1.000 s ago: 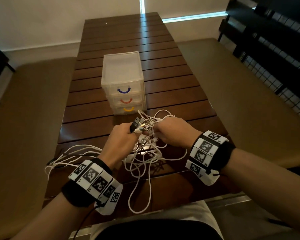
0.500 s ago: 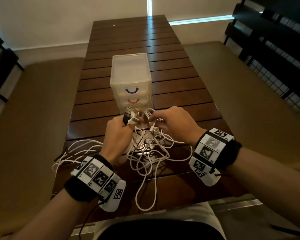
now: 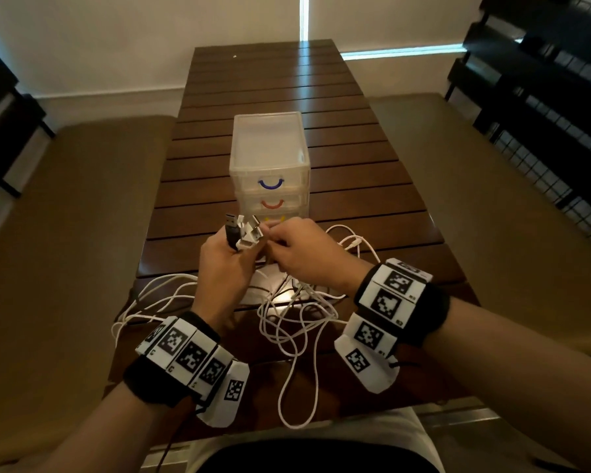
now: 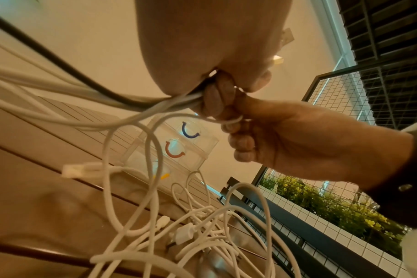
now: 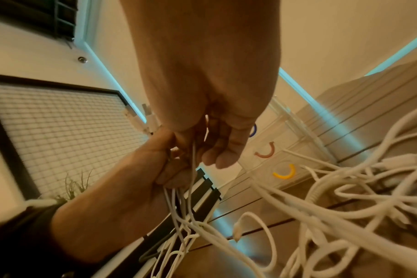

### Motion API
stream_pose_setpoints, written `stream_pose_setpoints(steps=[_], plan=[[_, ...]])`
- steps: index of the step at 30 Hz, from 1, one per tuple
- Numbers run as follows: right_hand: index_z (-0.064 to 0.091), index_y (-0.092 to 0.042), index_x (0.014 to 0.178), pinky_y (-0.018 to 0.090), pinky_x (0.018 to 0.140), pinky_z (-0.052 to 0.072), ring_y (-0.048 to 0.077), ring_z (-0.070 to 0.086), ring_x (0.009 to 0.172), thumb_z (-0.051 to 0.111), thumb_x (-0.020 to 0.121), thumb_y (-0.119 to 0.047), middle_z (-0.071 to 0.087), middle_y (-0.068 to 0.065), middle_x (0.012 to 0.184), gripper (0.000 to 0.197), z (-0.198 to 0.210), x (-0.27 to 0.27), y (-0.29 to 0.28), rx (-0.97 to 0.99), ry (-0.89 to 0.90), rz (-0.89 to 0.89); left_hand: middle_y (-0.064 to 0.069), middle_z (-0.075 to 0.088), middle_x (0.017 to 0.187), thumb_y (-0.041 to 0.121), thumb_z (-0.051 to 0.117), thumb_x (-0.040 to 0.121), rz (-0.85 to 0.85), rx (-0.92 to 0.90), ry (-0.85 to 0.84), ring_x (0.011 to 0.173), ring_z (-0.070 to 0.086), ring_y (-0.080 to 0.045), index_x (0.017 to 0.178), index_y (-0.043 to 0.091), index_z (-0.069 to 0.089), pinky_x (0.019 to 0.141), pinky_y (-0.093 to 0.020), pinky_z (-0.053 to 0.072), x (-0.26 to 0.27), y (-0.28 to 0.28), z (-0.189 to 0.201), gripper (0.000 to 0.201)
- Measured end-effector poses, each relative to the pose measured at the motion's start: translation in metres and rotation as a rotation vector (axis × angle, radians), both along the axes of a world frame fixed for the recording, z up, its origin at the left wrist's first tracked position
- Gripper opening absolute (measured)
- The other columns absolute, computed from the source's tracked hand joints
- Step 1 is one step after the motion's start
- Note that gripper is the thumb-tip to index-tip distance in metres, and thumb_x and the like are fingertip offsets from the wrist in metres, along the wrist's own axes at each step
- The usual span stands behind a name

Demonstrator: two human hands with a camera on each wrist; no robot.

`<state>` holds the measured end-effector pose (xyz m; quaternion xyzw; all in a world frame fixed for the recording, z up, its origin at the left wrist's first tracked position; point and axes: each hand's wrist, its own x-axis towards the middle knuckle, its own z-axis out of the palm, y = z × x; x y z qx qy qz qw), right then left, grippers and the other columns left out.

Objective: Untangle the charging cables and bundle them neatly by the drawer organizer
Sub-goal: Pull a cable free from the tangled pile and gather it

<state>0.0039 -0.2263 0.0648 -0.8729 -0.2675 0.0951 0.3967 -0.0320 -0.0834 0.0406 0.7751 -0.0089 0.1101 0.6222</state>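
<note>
My left hand (image 3: 238, 250) grips a bunch of cable ends held upright: a black USB plug (image 3: 231, 229) and several white plugs (image 3: 249, 234). Their cords run out under the fist (image 4: 155, 105). My right hand (image 3: 274, 239) is right beside it and pinches a thin white cable (image 5: 193, 165) just below the plugs. The rest of the white charging cables (image 3: 296, 317) lie tangled on the wooden table (image 3: 355, 206) beneath both hands, with more loops (image 3: 151, 295) trailing left. The clear drawer organizer (image 3: 270, 155) stands just behind the hands, all three drawers closed.
The table's near edge (image 3: 321, 435) is close to my body, and one cable loop (image 3: 297, 418) reaches it. Beige benches (image 3: 69, 254) run along both sides of the table. Black wire-grid racks (image 3: 543, 97) stand at the right.
Both hands have lifted the gathered plug ends up off the tangle and toward the organizer. The right hand has drawn in close to the left hand's bunch.
</note>
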Motion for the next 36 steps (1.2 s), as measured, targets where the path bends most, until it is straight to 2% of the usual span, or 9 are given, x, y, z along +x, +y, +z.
stream_pose_setpoints(steps=[5,8,10,13,17,21,27,31,36], plan=[[0.075,-0.017,0.107,0.02,0.079,0.05,0.004,0.063,0.089,0.067,0.091,-0.022,0.073,-0.005,0.105,0.018,0.004,-0.002,0.013,-0.069,-0.078,-0.006,-0.001,0.072,0.091,0.038,0.064,0.078,-0.016,-0.078,-0.026,0.079,0.067,0.002,0.106,0.016,0.071,0.065,-0.009,0.047,-0.007,0.003,0.009,0.037],[0.076,-0.016,0.099,0.004,0.059,0.038,-0.015,0.055,0.063,0.07,0.09,-0.022,0.062,-0.023,0.069,0.013,0.007,-0.005,0.013,-0.034,-0.099,-0.024,0.002,0.072,0.087,0.038,0.064,0.077,-0.008,-0.093,-0.013,0.074,0.066,0.005,0.106,0.015,0.071,0.063,-0.007,0.046,-0.009,0.005,0.012,0.037],[0.074,-0.02,0.084,0.01,0.053,0.036,-0.007,0.054,0.053,0.071,0.089,-0.023,0.053,-0.02,0.054,0.006,0.008,-0.004,0.013,-0.057,-0.123,-0.029,0.004,0.067,0.074,0.042,0.062,0.077,0.008,-0.062,0.003,0.062,0.061,0.006,0.094,0.011,0.072,0.057,-0.007,0.042,-0.01,0.005,0.01,0.037],[0.072,-0.02,0.08,0.033,0.064,0.052,0.007,0.061,0.061,0.071,0.087,-0.026,0.069,-0.006,0.069,0.009,0.006,-0.004,0.015,-0.075,-0.12,-0.008,0.002,0.06,0.064,0.047,0.058,0.081,0.016,-0.055,0.024,0.053,0.055,0.002,0.076,0.01,0.064,0.051,-0.009,0.039,-0.012,0.007,0.007,0.038],[0.072,-0.021,0.077,0.027,0.065,0.053,0.004,0.063,0.065,0.071,0.088,-0.029,0.071,-0.005,0.079,0.014,0.002,-0.009,0.016,0.089,-0.038,0.009,-0.01,0.073,0.083,0.044,0.053,0.089,0.007,-0.206,0.011,0.078,0.071,-0.014,0.095,0.006,0.072,0.065,-0.02,0.054,-0.012,0.009,0.01,0.042],[0.065,-0.011,0.076,0.044,0.068,0.055,0.02,0.065,0.067,0.061,0.095,-0.036,0.071,0.012,0.086,0.032,-0.006,-0.014,0.017,0.075,0.094,0.029,-0.014,0.065,0.068,0.041,0.046,0.094,0.067,-0.27,-0.01,0.062,0.065,-0.02,0.082,-0.001,0.066,0.056,-0.023,0.053,-0.011,0.014,0.018,0.048],[0.059,-0.03,0.084,0.033,0.062,0.047,0.004,0.052,0.06,0.047,0.104,-0.028,0.057,-0.011,0.07,0.023,-0.009,-0.019,0.028,0.098,0.033,0.099,-0.009,0.066,0.077,0.049,0.057,0.087,0.028,-0.32,0.02,0.076,0.066,-0.018,0.077,0.012,0.066,0.072,-0.031,0.054,-0.01,0.021,0.012,0.039],[0.067,-0.018,0.1,0.016,0.057,0.038,0.0,0.051,0.055,0.05,0.102,-0.03,0.055,-0.014,0.068,0.021,-0.015,-0.019,0.032,0.043,-0.026,0.117,-0.007,0.067,0.081,0.048,0.049,0.09,0.06,-0.353,0.041,0.08,0.066,-0.016,0.062,0.015,0.06,0.075,-0.032,0.053,-0.009,0.022,0.01,0.045],[0.068,-0.012,0.074,0.032,0.058,0.044,0.01,0.053,0.054,0.057,0.097,-0.044,0.061,0.0,0.064,0.04,-0.026,-0.015,0.023,-0.025,0.149,0.116,-0.006,0.063,0.059,0.045,0.04,0.095,0.101,-0.526,0.03,0.067,0.068,-0.022,0.061,0.01,0.046,0.071,-0.029,0.055,-0.004,0.033,0.023,0.05]])
